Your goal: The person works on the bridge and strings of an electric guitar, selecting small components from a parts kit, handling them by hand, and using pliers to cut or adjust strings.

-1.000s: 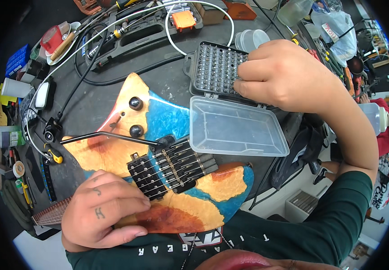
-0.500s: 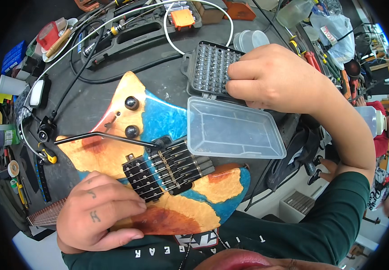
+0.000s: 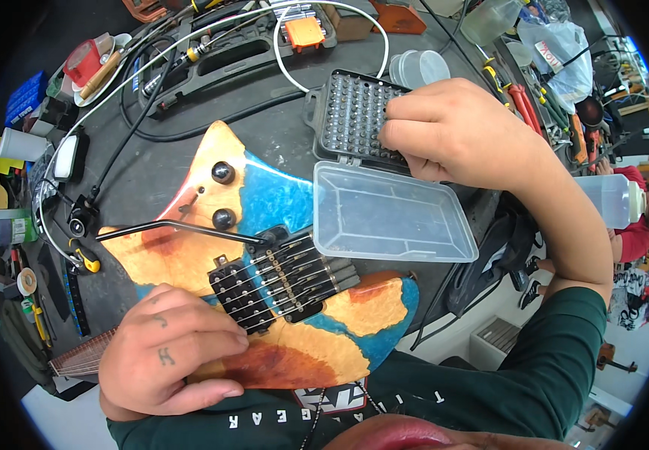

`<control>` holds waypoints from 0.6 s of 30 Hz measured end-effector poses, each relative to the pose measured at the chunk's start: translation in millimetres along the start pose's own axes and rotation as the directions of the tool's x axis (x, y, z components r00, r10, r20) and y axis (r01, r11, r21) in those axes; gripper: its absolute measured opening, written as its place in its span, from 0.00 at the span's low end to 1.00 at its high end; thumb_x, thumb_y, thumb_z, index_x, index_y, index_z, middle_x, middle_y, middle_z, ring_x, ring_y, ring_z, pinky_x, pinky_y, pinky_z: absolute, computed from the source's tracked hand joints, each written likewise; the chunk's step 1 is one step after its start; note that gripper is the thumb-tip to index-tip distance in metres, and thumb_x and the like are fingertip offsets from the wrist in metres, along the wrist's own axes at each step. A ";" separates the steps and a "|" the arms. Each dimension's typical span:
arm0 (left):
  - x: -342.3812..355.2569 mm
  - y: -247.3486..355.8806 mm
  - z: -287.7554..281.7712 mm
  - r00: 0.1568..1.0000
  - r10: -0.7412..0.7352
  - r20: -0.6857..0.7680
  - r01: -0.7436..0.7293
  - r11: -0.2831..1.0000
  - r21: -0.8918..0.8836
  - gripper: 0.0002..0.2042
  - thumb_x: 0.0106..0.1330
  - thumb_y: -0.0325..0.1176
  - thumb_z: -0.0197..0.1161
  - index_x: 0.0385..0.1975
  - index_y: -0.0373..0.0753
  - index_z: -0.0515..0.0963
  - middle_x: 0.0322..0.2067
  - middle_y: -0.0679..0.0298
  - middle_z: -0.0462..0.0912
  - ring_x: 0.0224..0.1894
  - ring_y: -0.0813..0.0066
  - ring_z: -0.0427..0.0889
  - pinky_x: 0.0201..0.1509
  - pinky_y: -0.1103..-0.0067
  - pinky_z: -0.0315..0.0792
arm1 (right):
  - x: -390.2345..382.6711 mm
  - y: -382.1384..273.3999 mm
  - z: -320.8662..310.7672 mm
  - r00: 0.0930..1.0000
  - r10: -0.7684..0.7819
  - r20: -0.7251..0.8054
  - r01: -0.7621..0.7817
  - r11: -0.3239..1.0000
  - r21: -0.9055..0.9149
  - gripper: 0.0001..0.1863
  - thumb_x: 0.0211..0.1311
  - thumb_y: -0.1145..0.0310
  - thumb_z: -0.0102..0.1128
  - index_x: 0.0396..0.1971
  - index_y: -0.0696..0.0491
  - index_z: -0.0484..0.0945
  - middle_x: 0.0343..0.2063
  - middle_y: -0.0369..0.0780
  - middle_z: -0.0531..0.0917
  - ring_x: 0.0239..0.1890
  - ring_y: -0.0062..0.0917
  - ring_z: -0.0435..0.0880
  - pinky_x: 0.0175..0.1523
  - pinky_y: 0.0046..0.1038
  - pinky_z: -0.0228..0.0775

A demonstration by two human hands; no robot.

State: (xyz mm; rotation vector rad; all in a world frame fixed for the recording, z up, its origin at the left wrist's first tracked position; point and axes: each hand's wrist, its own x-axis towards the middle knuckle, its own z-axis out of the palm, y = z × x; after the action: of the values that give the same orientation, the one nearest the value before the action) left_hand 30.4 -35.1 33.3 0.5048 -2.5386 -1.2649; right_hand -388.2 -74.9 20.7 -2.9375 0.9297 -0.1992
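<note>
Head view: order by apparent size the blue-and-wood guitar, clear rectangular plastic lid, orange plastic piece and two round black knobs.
1. Blue-and-wood guitar
2. Clear rectangular plastic lid
3. Orange plastic piece
4. Upper round black knob and lower round black knob: too alike to rank

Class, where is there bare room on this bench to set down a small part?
Bare patches of bench show between the guitar, black cable and bit case, and between the guitar and small black device. Crowded: along the left edge, around the black tool case and by the red-handled tool.
</note>
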 end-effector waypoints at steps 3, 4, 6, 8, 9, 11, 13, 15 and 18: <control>0.6 1.4 -1.9 0.999 -0.035 0.029 0.035 0.999 -0.010 0.19 0.60 0.42 0.84 0.47 0.40 0.88 0.46 0.64 0.92 0.42 0.63 0.88 0.47 0.70 0.76 | -3.7 -2.1 -2.8 0.998 0.031 -0.063 -0.028 0.999 0.043 0.12 0.51 0.74 0.72 0.33 0.53 0.76 0.28 0.40 0.75 0.31 0.40 0.82 0.36 0.42 0.75; 0.4 1.3 -1.3 0.999 -0.035 0.034 0.036 0.999 -0.018 0.19 0.60 0.42 0.84 0.47 0.40 0.88 0.46 0.64 0.92 0.43 0.63 0.88 0.47 0.70 0.76 | -4.6 -3.0 -5.8 0.996 0.088 -0.018 -0.086 0.992 0.088 0.10 0.57 0.72 0.71 0.35 0.53 0.78 0.32 0.42 0.81 0.36 0.43 0.85 0.42 0.44 0.79; 1.7 2.4 -2.5 0.998 -0.041 0.039 0.041 0.999 -0.015 0.19 0.60 0.42 0.84 0.47 0.40 0.88 0.46 0.64 0.92 0.43 0.63 0.88 0.47 0.70 0.76 | 3.1 2.2 -7.7 0.987 0.104 -0.123 -0.086 0.986 0.141 0.08 0.59 0.73 0.70 0.35 0.54 0.79 0.33 0.42 0.82 0.36 0.44 0.85 0.42 0.44 0.79; 3.9 2.3 -3.1 0.998 -0.042 0.050 0.043 0.999 -0.013 0.19 0.60 0.42 0.84 0.46 0.40 0.88 0.46 0.63 0.91 0.42 0.63 0.88 0.47 0.70 0.76 | 13.5 8.0 -13.3 0.971 0.117 -0.207 -0.095 0.989 0.116 0.07 0.63 0.73 0.67 0.39 0.55 0.80 0.34 0.44 0.84 0.37 0.47 0.85 0.44 0.44 0.79; 1.9 4.9 -2.9 0.998 -0.052 0.041 0.052 0.999 -0.009 0.19 0.60 0.41 0.84 0.46 0.40 0.88 0.46 0.63 0.91 0.42 0.63 0.88 0.47 0.70 0.76 | 23.2 9.4 -13.8 0.971 0.114 -0.210 -0.090 0.988 0.122 0.07 0.63 0.73 0.67 0.39 0.55 0.80 0.34 0.44 0.84 0.37 0.47 0.85 0.44 0.44 0.79; 1.8 4.3 -2.9 0.998 -0.051 0.037 0.051 0.999 -0.009 0.19 0.60 0.41 0.84 0.46 0.40 0.88 0.46 0.63 0.91 0.43 0.63 0.88 0.47 0.70 0.76 | 39.9 10.9 -15.1 0.973 0.108 -0.205 -0.093 0.992 0.081 0.06 0.62 0.76 0.71 0.36 0.56 0.82 0.32 0.42 0.85 0.37 0.41 0.87 0.42 0.39 0.79; 2.2 2.7 -2.1 0.998 -0.057 0.033 0.057 0.998 -0.007 0.19 0.60 0.41 0.84 0.47 0.40 0.88 0.46 0.63 0.91 0.42 0.62 0.88 0.47 0.69 0.76 | 51.0 13.6 -15.7 0.978 0.120 -0.171 -0.110 0.992 0.068 0.05 0.63 0.76 0.71 0.37 0.56 0.83 0.33 0.42 0.86 0.37 0.42 0.87 0.43 0.39 0.81; 3.5 2.7 -3.1 0.997 -0.061 0.041 0.061 0.998 -0.005 0.19 0.60 0.41 0.84 0.47 0.40 0.88 0.47 0.63 0.91 0.43 0.62 0.88 0.47 0.69 0.76 | 58.3 20.2 -13.5 0.992 0.048 -0.121 -0.033 0.991 0.127 0.04 0.64 0.74 0.68 0.36 0.57 0.84 0.30 0.44 0.86 0.34 0.40 0.88 0.41 0.38 0.80; 3.4 2.6 -5.0 0.996 -0.059 0.061 0.060 0.998 -0.010 0.20 0.59 0.40 0.84 0.48 0.40 0.88 0.47 0.63 0.91 0.43 0.62 0.88 0.47 0.69 0.76 | 59.9 13.1 -4.4 0.986 0.119 -0.121 -0.101 0.984 0.148 0.07 0.62 0.76 0.71 0.39 0.56 0.84 0.33 0.43 0.86 0.37 0.42 0.87 0.43 0.40 0.81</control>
State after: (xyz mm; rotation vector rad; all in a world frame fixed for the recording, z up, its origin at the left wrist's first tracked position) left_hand 28.8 -38.7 38.6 0.5514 -2.5821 -1.3348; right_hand -347.6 -120.1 30.2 -2.7617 1.0448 -0.4352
